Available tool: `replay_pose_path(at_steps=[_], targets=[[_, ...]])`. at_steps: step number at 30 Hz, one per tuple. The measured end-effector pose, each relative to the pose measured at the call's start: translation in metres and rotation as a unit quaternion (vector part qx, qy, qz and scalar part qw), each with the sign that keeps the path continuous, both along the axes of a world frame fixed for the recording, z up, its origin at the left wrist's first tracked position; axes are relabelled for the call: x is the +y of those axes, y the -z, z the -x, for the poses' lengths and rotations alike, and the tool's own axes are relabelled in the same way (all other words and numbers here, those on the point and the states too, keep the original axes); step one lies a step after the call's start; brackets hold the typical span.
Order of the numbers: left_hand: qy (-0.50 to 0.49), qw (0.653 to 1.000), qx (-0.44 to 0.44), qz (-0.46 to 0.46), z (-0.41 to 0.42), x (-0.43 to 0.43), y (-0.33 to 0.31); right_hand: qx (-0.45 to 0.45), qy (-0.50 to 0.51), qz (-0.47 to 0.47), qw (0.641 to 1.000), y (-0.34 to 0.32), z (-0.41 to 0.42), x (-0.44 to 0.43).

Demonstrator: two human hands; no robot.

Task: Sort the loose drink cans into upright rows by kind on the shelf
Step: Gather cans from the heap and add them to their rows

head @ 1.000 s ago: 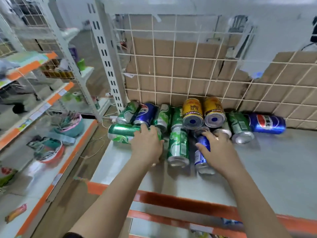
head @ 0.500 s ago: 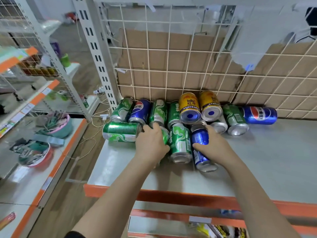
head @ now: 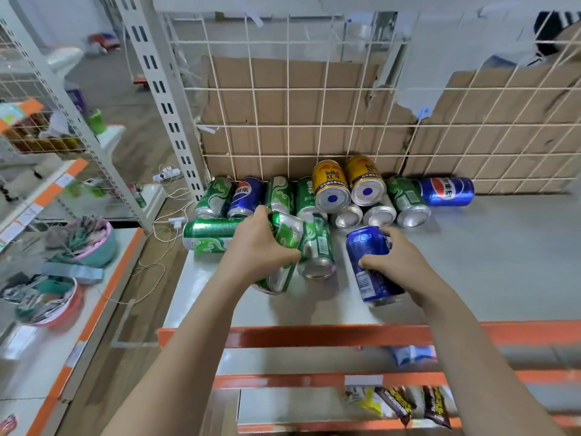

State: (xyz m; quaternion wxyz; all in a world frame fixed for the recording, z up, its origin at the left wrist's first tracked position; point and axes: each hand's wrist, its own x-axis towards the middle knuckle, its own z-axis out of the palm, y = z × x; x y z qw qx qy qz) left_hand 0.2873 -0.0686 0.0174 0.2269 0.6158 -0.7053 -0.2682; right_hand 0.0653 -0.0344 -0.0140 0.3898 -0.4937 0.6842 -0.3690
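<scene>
1. Green aluminium drink can (head: 284, 231), tilted at the near left of the pile, is sitting in the left hand (head: 256, 247), whose fingers and thumb are curling round its upper body.
2. The right hand (head: 402, 262) is wrapping its fingers round a dark blue cola can (head: 366, 247), which is leaning at the pile's near right over the grey metal shelf (head: 487, 262). I cannot tell whether its lower end is touching the surface.
3. Nothing is standing in a row yet. The two gold energy-drink cans (head: 331, 184), the other green cans (head: 207, 234) and the far blue cola cans (head: 446, 191) are all lying on their sides, mixed together, against the white wire grid back (head: 314, 121).
4. By my judgement the sorting is only beginning. These two cans are being taken from the heap, and every can is waiting to be stood upright and grouped by kind.
</scene>
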Motion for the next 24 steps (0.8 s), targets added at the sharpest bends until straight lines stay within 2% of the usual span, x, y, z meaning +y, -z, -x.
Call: replay_pose_path(at_steps=[4, 9, 14, 18, 21, 24], targets=[[0.05, 0.997, 0.051, 0.01, 0.017, 0.011, -0.012, -0.113, 0.031, 0.004, 0.993, -0.005, 0.006, 0.021], [0.122, 0.988, 0.092, -0.004, 0.071, 0.027, -0.016, -0.185, 0.032, 0.029, 0.982, -0.019, 0.033, 0.06], [0.201, 0.972, 0.113, -0.054, 0.145, 0.047, -0.008, -0.228, 0.08, 0.056, 0.969, -0.018, 0.091, 0.108], [0.261, 0.947, 0.148, -0.117, 0.223, 0.079, -0.007, -0.245, 0.183, 0.088, 0.948, -0.009, 0.147, 0.155], [0.308, 0.916, 0.208, -0.149, 0.29, 0.11, -0.004, -0.23, 0.253, 0.101, 0.934, -0.007, 0.198, 0.195], [0.302, 0.903, 0.243, -0.185, 0.358, 0.14, 0.0, -0.209, 0.291, 0.114, 0.927, -0.01, 0.25, 0.234]])
